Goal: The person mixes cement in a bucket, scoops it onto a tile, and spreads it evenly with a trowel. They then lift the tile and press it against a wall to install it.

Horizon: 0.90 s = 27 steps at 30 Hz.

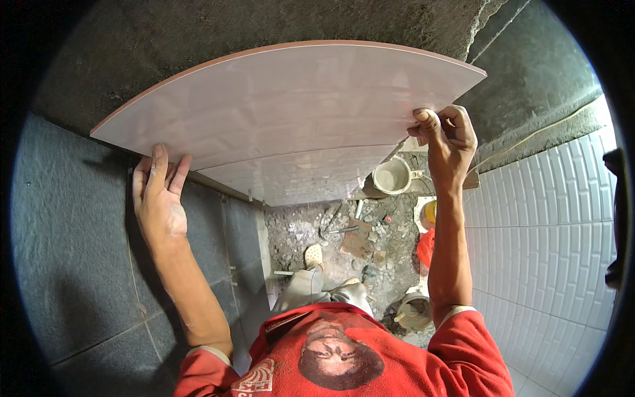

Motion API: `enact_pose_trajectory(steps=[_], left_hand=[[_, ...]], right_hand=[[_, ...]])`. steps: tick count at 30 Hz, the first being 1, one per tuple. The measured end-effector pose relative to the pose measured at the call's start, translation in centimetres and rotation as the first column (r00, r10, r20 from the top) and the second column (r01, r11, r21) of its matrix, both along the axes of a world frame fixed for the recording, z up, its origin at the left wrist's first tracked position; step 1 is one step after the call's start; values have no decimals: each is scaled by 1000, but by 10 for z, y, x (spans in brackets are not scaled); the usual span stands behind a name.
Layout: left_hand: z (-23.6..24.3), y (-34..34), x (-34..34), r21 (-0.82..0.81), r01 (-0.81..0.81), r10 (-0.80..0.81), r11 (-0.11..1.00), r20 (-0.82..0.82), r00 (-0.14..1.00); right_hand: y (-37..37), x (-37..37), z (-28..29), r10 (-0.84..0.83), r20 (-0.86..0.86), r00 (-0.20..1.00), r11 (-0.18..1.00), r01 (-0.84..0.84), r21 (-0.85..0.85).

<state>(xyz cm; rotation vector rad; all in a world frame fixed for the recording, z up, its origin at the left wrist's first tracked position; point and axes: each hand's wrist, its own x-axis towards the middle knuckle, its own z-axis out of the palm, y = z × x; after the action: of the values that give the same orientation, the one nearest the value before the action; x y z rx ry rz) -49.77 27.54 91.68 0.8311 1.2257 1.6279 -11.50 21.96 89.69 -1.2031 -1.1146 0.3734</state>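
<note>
1. One large pale tile [291,112], held flat at chest height against the dark wall [73,231]; likely heavy, stiff, glossy-slick, brittle at corners.
2. Best gripped at opposite edges: left hand [157,198] spread open under the left edge, right hand [450,135] pinching the right edge.
3. Two buckets [391,175] on the rubble floor [317,228] below.

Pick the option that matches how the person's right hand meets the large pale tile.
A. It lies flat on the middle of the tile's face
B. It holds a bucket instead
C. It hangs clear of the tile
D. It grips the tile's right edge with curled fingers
D: the right hand curls its fingers around the right edge of the large pale tile, while the left hand presses open against the tile's lower left edge.
</note>
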Motion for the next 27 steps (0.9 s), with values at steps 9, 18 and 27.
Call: enact_pose_trajectory(steps=[9, 18, 27], left_hand=[[-1, 1, 2, -30, 7, -7, 1000, -15, 1000], [-7, 1, 1, -6, 54, -55, 999, -60, 997], [-18, 9, -9, -37, -15, 1, 999, -332, 943]], right_hand=[[4, -2, 0, -62, 50, 997, 998, 60, 34], [-3, -1, 6, -348, 319, 882, 918, 390, -76], [1, 7, 6, -207, 189, 960, 968, 229, -104]])
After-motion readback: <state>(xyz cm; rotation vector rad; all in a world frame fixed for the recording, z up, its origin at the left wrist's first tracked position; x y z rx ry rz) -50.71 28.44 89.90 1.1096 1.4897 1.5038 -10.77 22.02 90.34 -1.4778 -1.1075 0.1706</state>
